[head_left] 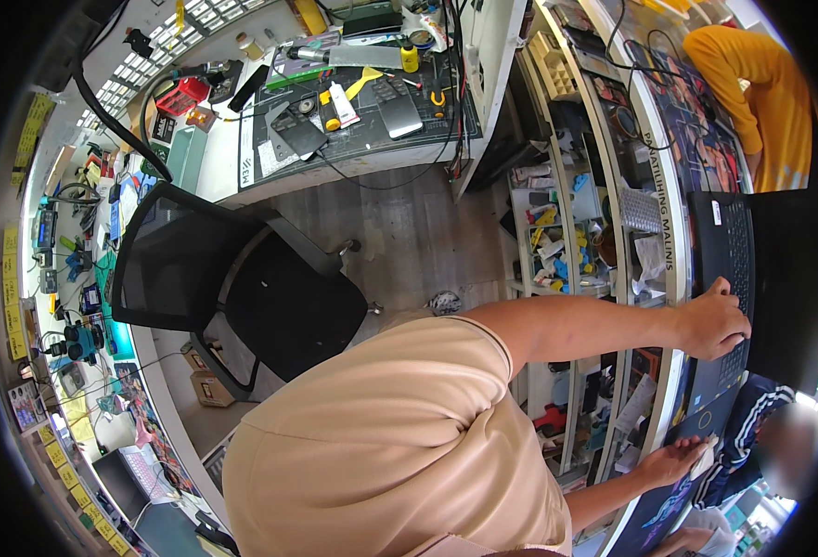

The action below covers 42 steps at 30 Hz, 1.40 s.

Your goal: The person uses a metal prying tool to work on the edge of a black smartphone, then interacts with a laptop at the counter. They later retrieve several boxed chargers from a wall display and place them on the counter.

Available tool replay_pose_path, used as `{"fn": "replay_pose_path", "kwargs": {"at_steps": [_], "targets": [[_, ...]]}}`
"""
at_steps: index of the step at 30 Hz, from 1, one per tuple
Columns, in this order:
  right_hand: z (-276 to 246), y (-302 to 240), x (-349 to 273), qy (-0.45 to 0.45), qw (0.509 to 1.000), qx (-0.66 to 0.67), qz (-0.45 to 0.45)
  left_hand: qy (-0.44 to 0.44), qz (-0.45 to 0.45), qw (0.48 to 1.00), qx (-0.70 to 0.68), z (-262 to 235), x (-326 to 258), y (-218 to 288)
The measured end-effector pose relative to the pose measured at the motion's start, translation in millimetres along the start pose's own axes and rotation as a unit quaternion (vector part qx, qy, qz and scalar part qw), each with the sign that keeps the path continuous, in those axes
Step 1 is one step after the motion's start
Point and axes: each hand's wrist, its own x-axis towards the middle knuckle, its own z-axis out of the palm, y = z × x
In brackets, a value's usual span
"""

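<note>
An opened black laptop rests on the counter at the right, its dark screen standing on the far side. Over the lower part of its keyboard is my left hand, the fingers curled in and closed, touching the keys or just above them. Whether anything is inside those fingers is hidden. My right hand is lower in the view, closed around a small pale, crumpled-looking piece above the dark printed mat on the counter.
Below the counter, shelves hold many small parts. Behind stands a black office chair. A workbench with tools is at the top; another cluttered bench is at the left. A person in a yellow top and another in dark sleeves are across the counter.
</note>
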Motion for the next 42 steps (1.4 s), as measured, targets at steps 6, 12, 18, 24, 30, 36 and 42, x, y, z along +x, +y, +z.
{"fn": "replay_pose_path", "kwargs": {"at_steps": [6,12,18,24,30,36,42], "targets": [[-15.5,-4.3,-13.9,0.075,0.997,0.005,0.008,-0.035,0.026,0.998,0.034,-1.3,-5.5,14.1],[69.8,-12.2,-30.4,0.142,0.984,-0.094,0.043,-0.093,0.009,0.994,0.052,-30.2,-0.3,-8.0],[31.2,7.1,-8.6,0.109,0.993,-0.038,0.010,-0.174,0.071,0.975,0.116,-7.6,11.7,10.5],[38.1,5.7,-16.5,0.057,0.998,-0.026,0.010,-0.238,0.170,0.951,0.096,-6.3,3.6,51.5],[39.3,0.0,-22.6,0.042,0.999,0.004,0.010,-0.308,0.118,0.944,0.021,35.3,-36.6,94.6],[44.1,-2.8,-25.4,0.038,0.999,0.010,0.013,-0.325,0.101,0.940,0.019,45.3,-46.9,91.5],[47.7,-3.2,-28.7,0.057,0.997,-0.045,0.007,-0.313,0.080,0.946,0.036,44.6,-48.0,88.0]]}}
